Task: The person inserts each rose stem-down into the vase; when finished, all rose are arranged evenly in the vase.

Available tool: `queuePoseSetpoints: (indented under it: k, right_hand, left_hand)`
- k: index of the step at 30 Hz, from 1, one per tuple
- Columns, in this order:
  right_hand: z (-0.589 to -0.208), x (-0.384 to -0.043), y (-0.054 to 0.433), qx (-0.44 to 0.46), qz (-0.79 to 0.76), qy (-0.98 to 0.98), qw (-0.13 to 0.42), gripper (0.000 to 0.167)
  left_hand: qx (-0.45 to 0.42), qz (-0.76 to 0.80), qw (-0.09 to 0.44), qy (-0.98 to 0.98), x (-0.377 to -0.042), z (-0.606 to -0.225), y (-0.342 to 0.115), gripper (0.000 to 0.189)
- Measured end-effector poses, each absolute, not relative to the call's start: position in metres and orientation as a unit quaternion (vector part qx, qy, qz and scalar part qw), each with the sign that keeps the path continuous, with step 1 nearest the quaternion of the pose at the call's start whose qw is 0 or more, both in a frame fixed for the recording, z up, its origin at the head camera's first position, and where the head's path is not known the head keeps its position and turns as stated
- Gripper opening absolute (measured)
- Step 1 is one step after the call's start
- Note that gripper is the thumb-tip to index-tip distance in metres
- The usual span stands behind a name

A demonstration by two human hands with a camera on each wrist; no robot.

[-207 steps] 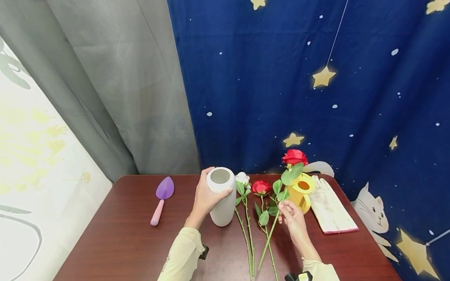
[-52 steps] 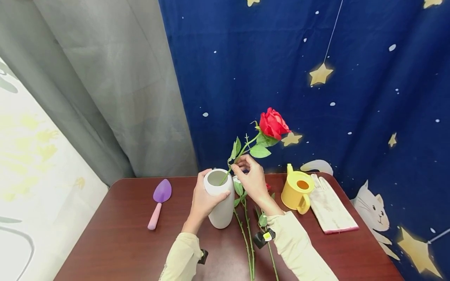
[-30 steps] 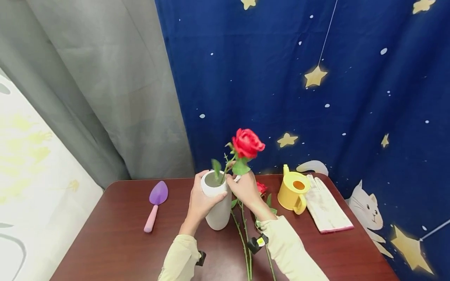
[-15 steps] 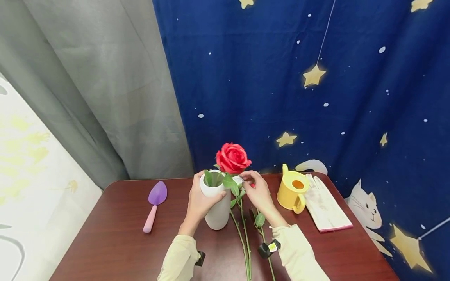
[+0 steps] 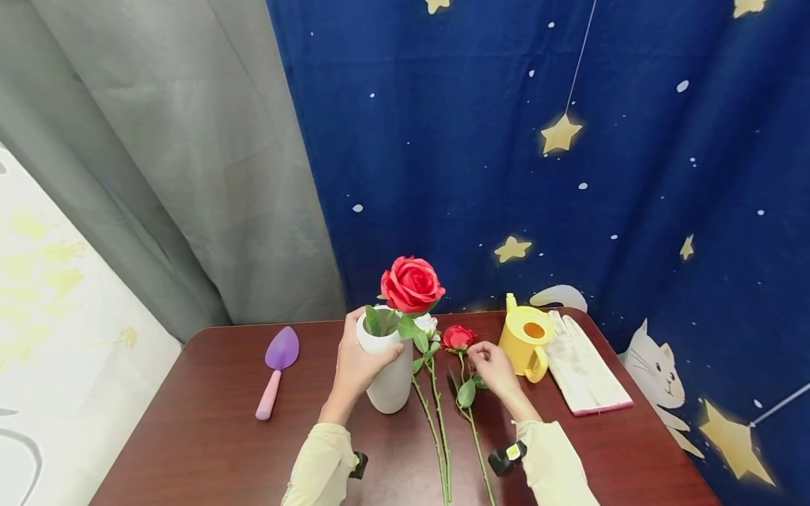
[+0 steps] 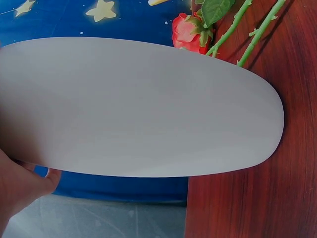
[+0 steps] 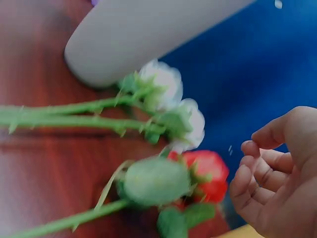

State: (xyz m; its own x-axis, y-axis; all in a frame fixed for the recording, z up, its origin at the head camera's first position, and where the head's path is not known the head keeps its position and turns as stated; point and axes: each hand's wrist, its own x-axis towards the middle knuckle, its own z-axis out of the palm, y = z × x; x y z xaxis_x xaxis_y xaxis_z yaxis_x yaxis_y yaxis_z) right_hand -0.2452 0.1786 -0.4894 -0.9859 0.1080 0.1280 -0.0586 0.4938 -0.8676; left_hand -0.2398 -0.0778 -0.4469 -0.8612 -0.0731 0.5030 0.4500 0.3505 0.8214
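Note:
My left hand (image 5: 357, 362) grips the tall white vase (image 5: 391, 383) near its mouth, thumb across the front. A red rose (image 5: 413, 284) stands in the vase, its bloom above the rim and its leaves at the opening. My right hand (image 5: 496, 369) hovers beside the bloom of another red rose (image 5: 459, 338) lying on the table. In the right wrist view its fingers (image 7: 245, 181) are loosely curled with nothing between them. Two white roses (image 7: 163, 84) lie between the vase and the lying red rose, their stems towards me.
At the back right stands a yellow watering can (image 5: 522, 344), with folded white gloves (image 5: 585, 365) to its right. A purple trowel with a pink handle (image 5: 268, 395) lies on the left of the brown table (image 5: 209, 422). Curtains (image 5: 443, 140) hang behind the table.
The right hand carried the red rose over to the vase, lowered its stem in and let go. It then moved right to the lying red rose. The left hand stayed on the vase.

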Motion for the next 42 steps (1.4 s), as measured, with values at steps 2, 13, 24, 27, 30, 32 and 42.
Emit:
queuePoseSetpoints:
  k: [2,13,24,27,30,32,42]
  right_hand:
    - [-0.499,-0.243,0.184,-0.025,0.494,-0.867,0.065,0.012]
    - [-0.537,-0.234,0.193,-0.040,0.464,-0.885,0.010,0.005]
    - [-0.547,-0.234,0.182,-0.012,0.420,-0.906,0.055,0.012]
    - [-0.550,-0.234,0.180,-0.005,0.381,-0.922,0.067,0.015]
    - [-0.553,-0.234,0.178,-0.010,0.355,-0.932,0.065,0.016]
    - [-0.555,-0.234,0.176,-0.016,0.349,-0.935,0.066,0.015]
    - [-0.560,-0.234,0.171,-0.062,0.355,-0.930,0.071,0.006]
  left_hand:
    - [-0.120,-0.558,0.236,-0.787,-0.240,-0.447,-0.078,0.081]
    - [-0.122,-0.558,0.233,-0.788,-0.241,-0.449,-0.078,0.080]
    - [-0.126,-0.568,0.225,-0.782,-0.240,-0.448,-0.077,0.080]
    - [-0.127,-0.572,0.224,-0.779,-0.240,-0.448,-0.077,0.080]
    - [-0.123,-0.576,0.217,-0.778,-0.236,-0.441,-0.076,0.080]
    - [-0.123,-0.576,0.215,-0.779,-0.228,-0.431,-0.074,0.079]
    - [-0.119,-0.575,0.217,-0.780,-0.227,-0.429,-0.074,0.079]
